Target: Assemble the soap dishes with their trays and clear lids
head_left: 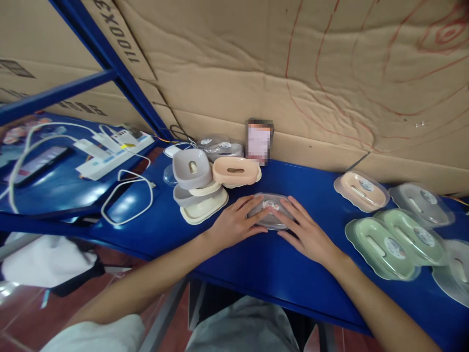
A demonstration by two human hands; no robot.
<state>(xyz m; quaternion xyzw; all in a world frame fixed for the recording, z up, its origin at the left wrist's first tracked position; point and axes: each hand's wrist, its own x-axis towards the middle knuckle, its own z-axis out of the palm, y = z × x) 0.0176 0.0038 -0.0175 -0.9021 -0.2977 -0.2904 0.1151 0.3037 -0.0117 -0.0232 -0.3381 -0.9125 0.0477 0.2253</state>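
Both hands rest flat on a clear plastic soap-dish pack (270, 211) at mid-desk (234, 264), near the front edge: left hand (234, 224) and right hand (306, 233), fingers spread and pressing its sides, not clenched. Step in hand appears to be seating or closing the clear cover; a next move would likely need even pressure around the rim.

Clear-packed soap dish between the hands

A grey soap dish (270, 211), sealed in a clear plastic shell with a round label on top, is laid flat on the blue tabletop (227, 254). It is touched at its left edge by the left hand (234, 224) and at its right edge by the right hand (306, 233).
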